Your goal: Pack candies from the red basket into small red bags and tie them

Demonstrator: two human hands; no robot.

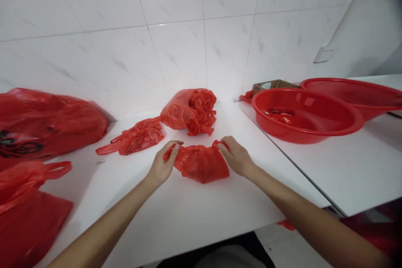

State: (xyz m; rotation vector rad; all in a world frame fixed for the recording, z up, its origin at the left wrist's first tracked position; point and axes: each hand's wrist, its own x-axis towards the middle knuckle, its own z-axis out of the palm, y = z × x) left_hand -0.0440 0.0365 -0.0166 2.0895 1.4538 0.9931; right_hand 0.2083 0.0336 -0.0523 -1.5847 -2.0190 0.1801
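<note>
A red bag (pixel 202 167) is set on the surface (pixel 179 213), between the two hands and just in front of a bundle (pixel 177 111). One handle (pixel 166 155) is gripped by the left hand (pixel 165 162), its fingers curled in; the other is pinched by the right hand (pixel 234 155) — how firmly cannot be told. The thin plastic could be torn near the handles if too hard a pull were given, and the gathered top (pixel 201 150) could be skewed by an uneven one. The bundle could be nudged if either hand were pushed forward — the basin (pixel 314 134) is well apart.
</note>
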